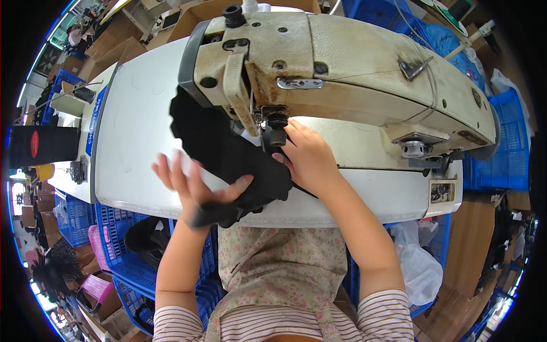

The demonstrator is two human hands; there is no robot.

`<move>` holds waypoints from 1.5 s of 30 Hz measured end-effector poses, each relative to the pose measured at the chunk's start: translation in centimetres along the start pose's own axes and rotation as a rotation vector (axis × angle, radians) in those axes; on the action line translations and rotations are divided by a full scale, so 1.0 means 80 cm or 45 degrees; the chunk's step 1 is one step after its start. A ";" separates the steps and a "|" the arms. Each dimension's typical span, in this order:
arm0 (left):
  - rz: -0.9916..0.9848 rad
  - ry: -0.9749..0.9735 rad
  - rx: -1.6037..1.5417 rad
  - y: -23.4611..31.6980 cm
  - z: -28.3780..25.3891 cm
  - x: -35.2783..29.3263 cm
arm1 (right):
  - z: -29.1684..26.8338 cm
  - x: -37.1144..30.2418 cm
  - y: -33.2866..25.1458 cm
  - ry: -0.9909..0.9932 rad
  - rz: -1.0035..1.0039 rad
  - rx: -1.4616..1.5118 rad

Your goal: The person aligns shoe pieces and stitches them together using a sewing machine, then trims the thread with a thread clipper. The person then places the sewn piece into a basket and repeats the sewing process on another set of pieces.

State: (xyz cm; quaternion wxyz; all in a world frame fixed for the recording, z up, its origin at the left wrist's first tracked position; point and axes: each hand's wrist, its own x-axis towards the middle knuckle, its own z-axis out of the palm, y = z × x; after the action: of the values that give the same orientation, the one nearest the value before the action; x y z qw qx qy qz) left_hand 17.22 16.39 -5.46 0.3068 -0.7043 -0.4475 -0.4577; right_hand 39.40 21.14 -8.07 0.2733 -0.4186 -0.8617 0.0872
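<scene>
A piece of black fabric (pixel 228 151) with a scalloped edge lies on the white sewing table, running from under the head of a sewing machine (pixel 353 62) toward its front edge. My left hand (pixel 196 185), slightly blurred, is at the fabric's near left side, with its fingers spread and its thumb over the cloth. Part of the fabric drapes across the heel of this hand. Beside the needle area, my right hand (pixel 310 157) presses thumb and fingers on the fabric's right edge. The needle and presser foot are mostly hidden behind the machine head.
Blue plastic baskets (pixel 122 239) stand below the table's front edge on the left, one with dark cloth inside. White plastic bags (pixel 413 268) hang at the lower right. Another blue crate (pixel 504 142) is at the far right. A thread cone (pixel 458 10) stands at the back right.
</scene>
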 end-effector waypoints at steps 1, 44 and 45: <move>0.241 -0.291 0.036 0.005 -0.023 0.018 | -0.002 0.001 -0.001 -0.007 -0.007 0.016; 0.052 -1.697 -0.196 0.079 -0.004 0.069 | -0.011 -0.007 0.010 -0.078 0.047 0.136; 0.071 -1.701 -0.163 0.083 -0.003 0.069 | -0.011 -0.007 0.010 -0.076 0.047 0.129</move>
State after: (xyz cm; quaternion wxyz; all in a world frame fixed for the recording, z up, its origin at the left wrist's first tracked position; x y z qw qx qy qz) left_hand 24.15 15.37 -0.45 -0.0666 -0.8644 -0.4949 0.0589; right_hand 40.66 21.17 -7.87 0.2664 -0.4172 -0.8562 0.1481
